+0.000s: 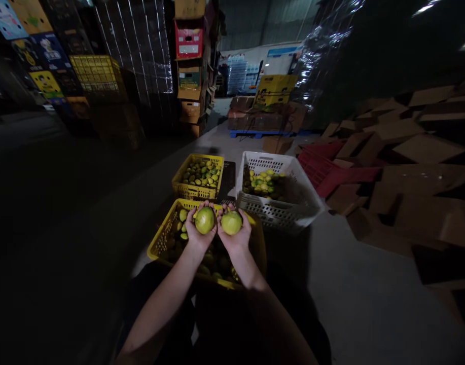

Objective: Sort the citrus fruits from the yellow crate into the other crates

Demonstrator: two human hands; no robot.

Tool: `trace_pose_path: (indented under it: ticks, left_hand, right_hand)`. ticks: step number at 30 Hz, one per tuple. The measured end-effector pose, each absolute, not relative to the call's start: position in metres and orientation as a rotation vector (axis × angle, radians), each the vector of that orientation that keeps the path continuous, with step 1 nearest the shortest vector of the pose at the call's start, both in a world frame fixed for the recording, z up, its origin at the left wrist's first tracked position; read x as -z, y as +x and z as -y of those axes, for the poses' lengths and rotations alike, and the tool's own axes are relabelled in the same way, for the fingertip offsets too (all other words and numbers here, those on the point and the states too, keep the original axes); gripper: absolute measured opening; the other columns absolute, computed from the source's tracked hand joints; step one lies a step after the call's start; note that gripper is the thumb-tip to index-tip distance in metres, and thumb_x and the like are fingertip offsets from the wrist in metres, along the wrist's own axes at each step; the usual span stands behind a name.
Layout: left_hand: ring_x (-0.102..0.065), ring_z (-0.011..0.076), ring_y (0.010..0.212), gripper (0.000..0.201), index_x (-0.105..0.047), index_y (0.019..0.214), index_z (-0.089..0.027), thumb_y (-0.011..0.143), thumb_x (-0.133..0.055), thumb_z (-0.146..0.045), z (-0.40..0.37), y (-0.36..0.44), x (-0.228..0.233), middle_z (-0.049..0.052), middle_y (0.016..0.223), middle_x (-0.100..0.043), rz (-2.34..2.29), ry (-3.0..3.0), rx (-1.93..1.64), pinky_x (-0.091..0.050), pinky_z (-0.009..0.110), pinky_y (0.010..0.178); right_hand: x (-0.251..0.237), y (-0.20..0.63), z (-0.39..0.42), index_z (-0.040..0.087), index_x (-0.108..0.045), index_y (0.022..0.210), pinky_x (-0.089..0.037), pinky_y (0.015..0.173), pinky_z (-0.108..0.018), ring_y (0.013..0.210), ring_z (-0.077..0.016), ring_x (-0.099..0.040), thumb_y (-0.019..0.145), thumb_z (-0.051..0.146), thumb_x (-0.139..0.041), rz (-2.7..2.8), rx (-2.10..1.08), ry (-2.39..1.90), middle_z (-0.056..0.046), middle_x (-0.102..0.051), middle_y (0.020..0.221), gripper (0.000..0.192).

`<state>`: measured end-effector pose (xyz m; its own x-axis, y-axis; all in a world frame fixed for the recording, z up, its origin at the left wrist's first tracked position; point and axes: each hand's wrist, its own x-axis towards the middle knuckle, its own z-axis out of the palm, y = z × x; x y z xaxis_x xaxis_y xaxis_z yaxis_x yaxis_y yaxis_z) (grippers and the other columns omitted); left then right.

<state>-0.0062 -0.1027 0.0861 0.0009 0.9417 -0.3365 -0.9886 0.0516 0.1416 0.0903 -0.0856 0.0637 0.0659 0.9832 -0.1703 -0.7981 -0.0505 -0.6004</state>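
My left hand (199, 230) cups a round yellow-green fruit (205, 220), palm up. Beside it, touching, my right hand (236, 234) cups a second yellow-green fruit (231, 222). Both hands hover over a yellow plastic crate (159, 242) in front of me that holds several green and yellow fruits. Beyond it stands another yellow crate (186, 190) full of greenish fruit, and to its right a white crate (293, 175) with yellower fruit inside.
Flattened brown cardboard boxes (410, 152) and a red crate piece (331, 172) pile up at the right. Stacked cartons (190, 66) and wrapped pallets (141, 56) stand at the back and left. Grey concrete floor (354, 274) lies to the right.
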Motion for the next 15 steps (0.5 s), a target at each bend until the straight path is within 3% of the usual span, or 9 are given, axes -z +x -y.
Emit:
trace_pose_path:
  ticks: [5, 9, 15]
  left_hand:
    - [-0.07, 0.016, 0.083, 0.03, -0.071, 0.107, -0.02, 0.089, -0.048, -0.024, 0.101, -0.007, -0.082, 0.005, 0.095, -0.075, -0.397, -0.115, -1.508, -0.056, 0.028, 0.075]
    - [-0.07, 0.018, 0.095, 0.036, -0.069, 0.116, -0.018, 0.09, -0.045, -0.025, 0.1, -0.009, -0.081, 0.008, 0.104, -0.074, -0.304, -0.098, -1.51, -0.056, 0.028, 0.079]
    - [-0.07, 0.0194, 0.097, 0.038, -0.068, 0.116, -0.014, 0.086, -0.045, -0.02, 0.099, -0.012, -0.083, 0.011, 0.101, -0.074, -0.292, -0.163, -1.543, -0.056, 0.029, 0.084]
  right_hand:
    - [-0.059, 0.091, 0.084, 0.023, -0.064, 0.077, -0.056, 0.09, -0.044, 0.098, -0.026, -0.067, 0.077, 0.049, -0.053, 0.56, -1.47, -0.659, -0.009, -0.071, 0.086, 0.028]
    - [-0.061, 0.089, 0.087, 0.022, -0.065, 0.083, -0.055, 0.092, -0.042, 0.104, -0.024, -0.065, 0.08, 0.046, -0.05, 0.474, -1.532, -0.579, -0.009, -0.072, 0.093, 0.028]
    - [-0.052, 0.091, 0.08, 0.023, -0.061, 0.083, -0.054, 0.092, -0.038, 0.104, -0.02, -0.065, 0.08, 0.043, -0.053, 0.424, -1.589, -0.571, -0.005, -0.072, 0.095, 0.022]
